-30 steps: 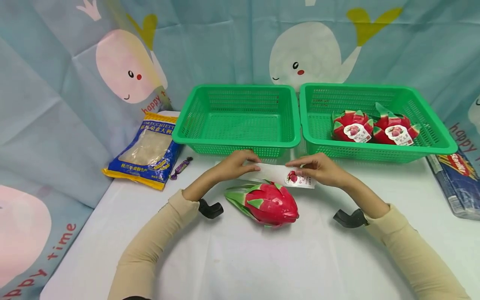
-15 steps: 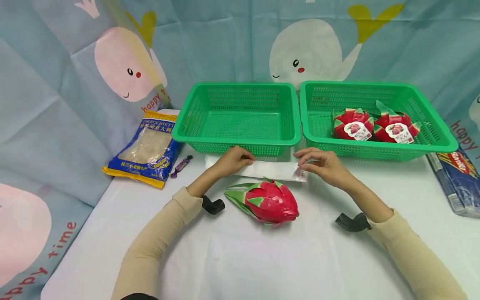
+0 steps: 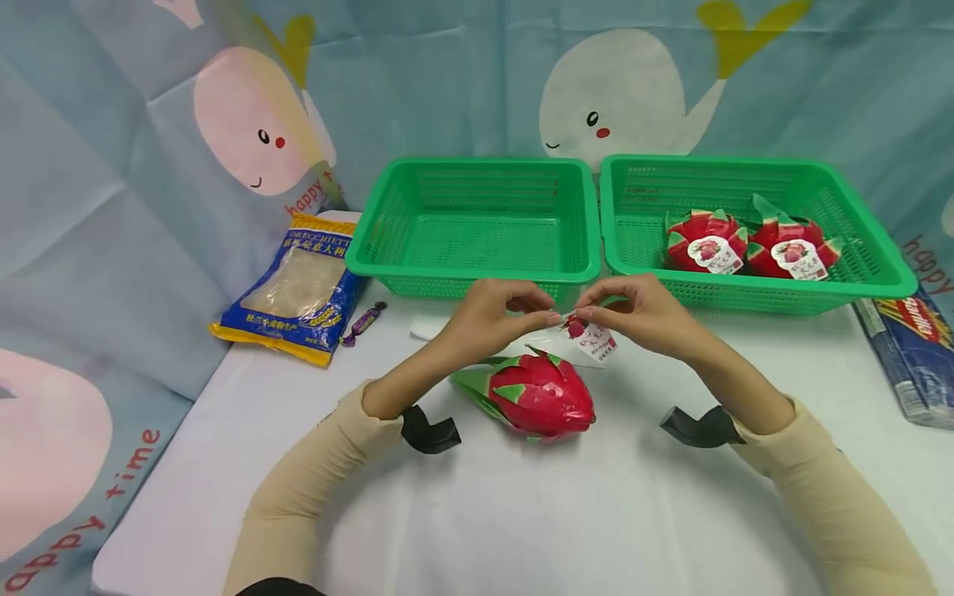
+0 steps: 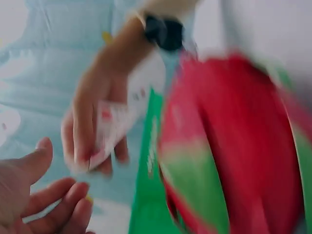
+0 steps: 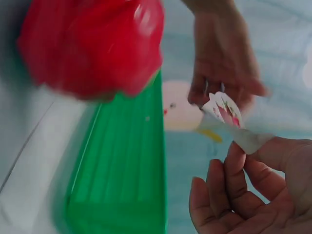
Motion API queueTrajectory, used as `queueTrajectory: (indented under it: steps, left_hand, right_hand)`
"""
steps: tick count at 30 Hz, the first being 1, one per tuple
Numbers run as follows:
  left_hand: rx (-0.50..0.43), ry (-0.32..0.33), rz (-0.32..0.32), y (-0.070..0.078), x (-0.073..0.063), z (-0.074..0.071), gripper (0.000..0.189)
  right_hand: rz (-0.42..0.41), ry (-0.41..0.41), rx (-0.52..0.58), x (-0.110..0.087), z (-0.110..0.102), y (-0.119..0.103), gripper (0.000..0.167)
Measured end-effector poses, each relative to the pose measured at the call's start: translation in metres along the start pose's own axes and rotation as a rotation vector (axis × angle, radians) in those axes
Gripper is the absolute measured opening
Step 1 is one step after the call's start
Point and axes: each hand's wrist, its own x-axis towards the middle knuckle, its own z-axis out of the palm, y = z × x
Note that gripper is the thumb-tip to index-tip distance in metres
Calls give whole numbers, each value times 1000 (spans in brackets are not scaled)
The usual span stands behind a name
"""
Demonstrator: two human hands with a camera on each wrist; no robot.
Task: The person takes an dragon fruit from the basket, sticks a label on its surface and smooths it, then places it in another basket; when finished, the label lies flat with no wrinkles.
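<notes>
My right hand (image 3: 644, 319) pinches a small white sticker (image 3: 599, 343) printed with a red fruit, between thumb and forefinger. In the right wrist view the sticker (image 5: 225, 109) bends away from those fingertips. My left hand (image 3: 495, 319) is at the sticker's left edge; the left wrist view shows its thumb and fingers apart, holding nothing. A red dragon fruit (image 3: 544, 397) with green leaf tips lies on its side just in front of the hands. Behind it lies a white backing strip (image 3: 426, 328), partly hidden by the left hand and the fruit.
Two green baskets stand behind the hands: the left basket (image 3: 484, 277) and the right basket (image 3: 745, 298), which holds two stickered dragon fruits (image 3: 706, 242). A blue and yellow pasta bag (image 3: 286, 290) and a purple candy (image 3: 364, 324) lie left. A blue package (image 3: 909, 356) is right.
The sticker has come off the backing strip and rises in my right hand. My left hand has let go of the strip and moved right towards the sticker. The dragon fruit stays put.
</notes>
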Motion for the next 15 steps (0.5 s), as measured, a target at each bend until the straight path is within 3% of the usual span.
queueTrajectory:
  steps: [2, 5, 8, 10, 13, 15]
  left_hand:
    - [-79, 19, -11, 12, -2, 2, 16]
    - [-126, 66, -30, 18, -7, 4, 10]
    - [-154, 139, -61, 15, -13, 5, 9]
    - [-200, 179, -77, 12, -19, 6, 9]
    - [-282, 208, -69, 13, -27, 9, 9]
    - [-310, 219, -52, 16, -32, 12, 8]
  right_hand:
    - [-30, -11, 34, 0, 5, -6, 16]
    - [-27, 14, 57, -2, 9, -10, 31]
    - [46, 48, 45, -9, 10, -10, 36]
    - [115, 48, 31, -13, 10, -6, 29]
    - [188, 19, 27, -17, 12, -3, 24]
    - [189, -5, 57, -18, 14, -1, 27]
